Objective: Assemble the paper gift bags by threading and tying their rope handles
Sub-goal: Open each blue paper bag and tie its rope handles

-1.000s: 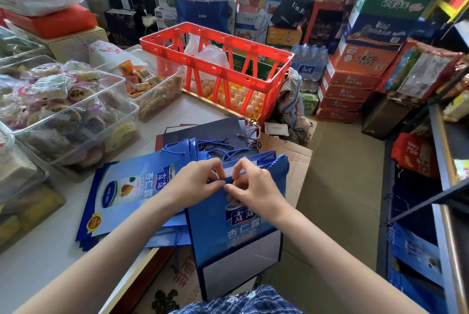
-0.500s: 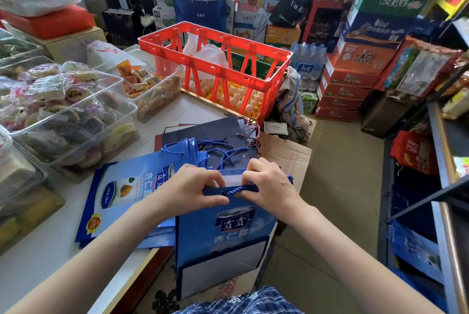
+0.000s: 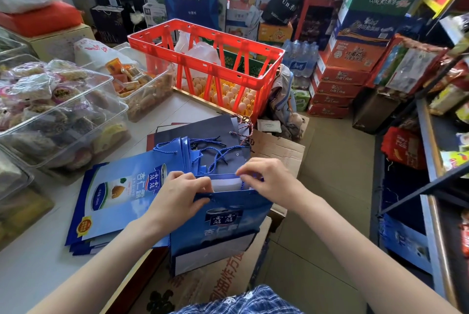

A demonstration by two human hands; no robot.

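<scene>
Two hands on blue gift bag (image 3: pixel 223 222), held upright over counter edge (image 3: pixel 121 283), mouth up, long axis vertical, printed face toward camera. Left hand (image 3: pixel 177 197) curled over near top rim at left corner, gripping it. Right hand (image 3: pixel 269 181) pinching far rim at right side, apparently on rope end (image 3: pixel 242 184); cord mostly hidden. Versus a second ago: hands apart now, not bunched at centre; mouth pulled open, white lining showing. Probably means one knot done, moving to next hole; unconfirmed. Just left of bag: flat stack of matching bags (image 3: pixel 127 192) on counter, handles pointing away. Beyond bag: dark bags (image 3: pixel 203 131), loose cords. Farther: red crate (image 3: pixel 203 60) of eggs.
</scene>
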